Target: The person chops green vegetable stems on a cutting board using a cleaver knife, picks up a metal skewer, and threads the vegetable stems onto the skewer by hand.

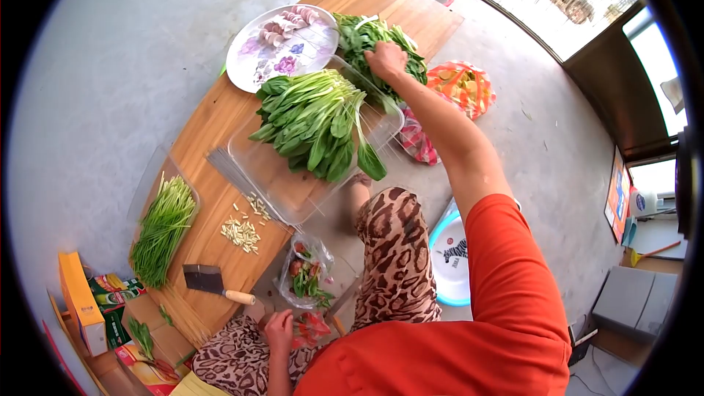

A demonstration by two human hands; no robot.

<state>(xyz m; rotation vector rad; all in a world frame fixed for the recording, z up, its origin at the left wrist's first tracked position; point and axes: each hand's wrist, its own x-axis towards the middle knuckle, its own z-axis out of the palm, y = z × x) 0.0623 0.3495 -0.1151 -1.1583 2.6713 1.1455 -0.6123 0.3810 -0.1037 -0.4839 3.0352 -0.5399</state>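
Note:
My right hand (387,61) reaches to the far end of the wooden table, fingers curled into a pile of leafy greens (359,33). Nearer to me, more long-stemmed greens (315,125) lie in a clear plastic tray (293,213). Low in the view, my left hand (279,332) rests over my lap with its fingers closed; anything in them is hidden. Close by it are a red plastic bag (313,327) and a clear bag (301,271) of vegetable scraps. A cleaver (205,279) with a wooden handle lies on the table.
The wooden table (198,132) also holds a floral plate (249,48) with pinkish pieces, thin sticks (233,170), chopped pale stems (240,235) and chives (165,231). Striped plastic bags (462,88) and a blue-rimmed basin (449,257) stand on the floor. Boxes (82,304) are lower left.

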